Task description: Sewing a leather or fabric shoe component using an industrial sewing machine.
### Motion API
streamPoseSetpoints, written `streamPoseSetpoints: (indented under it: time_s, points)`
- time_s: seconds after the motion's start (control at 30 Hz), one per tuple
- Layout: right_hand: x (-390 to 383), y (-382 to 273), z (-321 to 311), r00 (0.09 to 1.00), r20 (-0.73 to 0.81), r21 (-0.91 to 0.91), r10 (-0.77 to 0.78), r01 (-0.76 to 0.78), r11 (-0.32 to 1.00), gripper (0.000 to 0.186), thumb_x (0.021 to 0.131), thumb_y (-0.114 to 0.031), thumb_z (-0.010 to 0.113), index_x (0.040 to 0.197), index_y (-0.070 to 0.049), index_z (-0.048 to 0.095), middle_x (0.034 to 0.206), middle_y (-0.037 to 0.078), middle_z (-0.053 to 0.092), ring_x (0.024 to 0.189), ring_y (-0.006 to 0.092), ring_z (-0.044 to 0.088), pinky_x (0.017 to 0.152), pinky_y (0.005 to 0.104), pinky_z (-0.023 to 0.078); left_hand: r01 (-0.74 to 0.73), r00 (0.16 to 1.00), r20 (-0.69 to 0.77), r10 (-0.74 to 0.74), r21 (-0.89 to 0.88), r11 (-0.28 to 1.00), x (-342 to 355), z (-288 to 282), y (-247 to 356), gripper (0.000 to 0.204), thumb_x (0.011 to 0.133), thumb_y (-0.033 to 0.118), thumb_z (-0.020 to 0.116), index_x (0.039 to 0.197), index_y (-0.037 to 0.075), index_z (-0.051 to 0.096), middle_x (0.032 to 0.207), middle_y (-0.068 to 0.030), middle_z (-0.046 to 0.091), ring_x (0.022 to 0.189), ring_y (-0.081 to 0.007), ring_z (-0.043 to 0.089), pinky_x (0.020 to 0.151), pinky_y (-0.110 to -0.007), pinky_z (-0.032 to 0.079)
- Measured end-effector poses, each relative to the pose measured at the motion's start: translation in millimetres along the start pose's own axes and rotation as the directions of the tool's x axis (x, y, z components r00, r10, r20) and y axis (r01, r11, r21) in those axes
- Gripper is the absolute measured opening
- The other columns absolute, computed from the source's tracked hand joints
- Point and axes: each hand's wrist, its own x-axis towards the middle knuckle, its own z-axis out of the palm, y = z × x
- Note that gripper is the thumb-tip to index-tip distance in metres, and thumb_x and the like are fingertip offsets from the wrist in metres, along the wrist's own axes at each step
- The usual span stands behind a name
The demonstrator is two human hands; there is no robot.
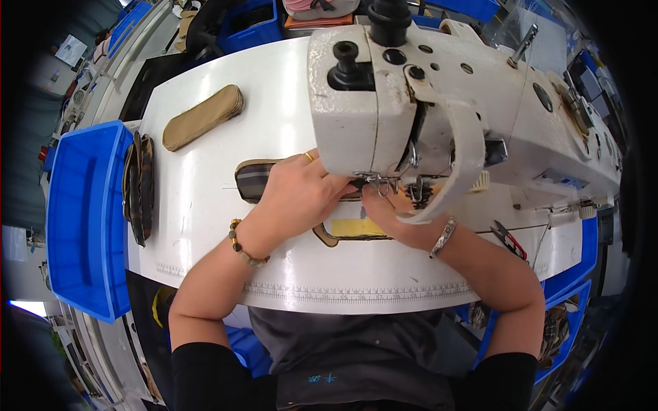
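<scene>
At the sewing machine (346,109), both my hands are close together under its head. My left hand (298,192), a ring on one finger, is closed on a dark plaid fabric piece (253,181) with a tan edge, which sticks out to its left. Beside the presser foot (385,183), my right hand (397,218) pinches dark material at the same spot; its other fingers are partly hidden by the machine. Between my wrists lies a tan-edged part with a yellow strip (355,227). Whether it joins the plaid piece I cannot tell.
A stack of tan oblong pieces (204,118) lies at the table's far left. Folded plaid pieces (139,188) rest at the left edge, next to a blue bin (88,219). Red-and-black thread snips (508,241) lie right of my right wrist. A ruler strip (349,296) runs along the front edge.
</scene>
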Motion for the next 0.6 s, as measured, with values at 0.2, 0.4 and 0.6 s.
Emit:
streamPoseSetpoints:
  time_s: [0.2,0.4,0.6]
  points:
    - [2,0,0,1.000,0.017,-0.078,-0.024,0.025,0.997,0.018,0.076,-0.011,0.066,0.093,-0.010,0.069,0.071,0.001,0.066,0.061,0.0222,0.066,0.051,0.0345,0.052,0.113,0.988,-0.082,-0.131,-0.194,0.975,2,5,3,0.017,0.079,0.019,0.075,0.094,0.011,0.074,0.090,-0.0076,0.067,0.078,-0.0273,0.066,0.065,-0.037,0.055]
    - [-5,2,7,0.998,-0.052,-0.058,-0.035,0.032,0.998,0.020,0.077,-0.010,0.064,0.096,-0.008,0.068,0.073,0.001,0.066,0.063,0.0227,0.068,0.053,0.0353,0.053,0.174,0.980,-0.055,-0.193,-0.250,0.952,3,-5,3,0.018,0.080,0.020,0.075,0.096,0.010,0.075,0.088,-0.0074,0.068,0.082,-0.0281,0.066,0.070,-0.038,0.054]
    - [-6,3,10,0.988,0.068,-0.174,-0.136,0.146,0.974,0.022,0.078,-0.013,0.062,0.099,-0.006,0.063,0.076,0.003,0.066,0.066,0.0233,0.068,0.051,0.0366,0.052,-0.025,0.989,-0.145,-0.029,-0.359,0.933,3,0,-9,0.022,0.078,0.019,0.076,0.098,0.011,0.076,0.094,-0.0057,0.070,0.089,-0.0275,0.065,0.078,-0.039,0.052]
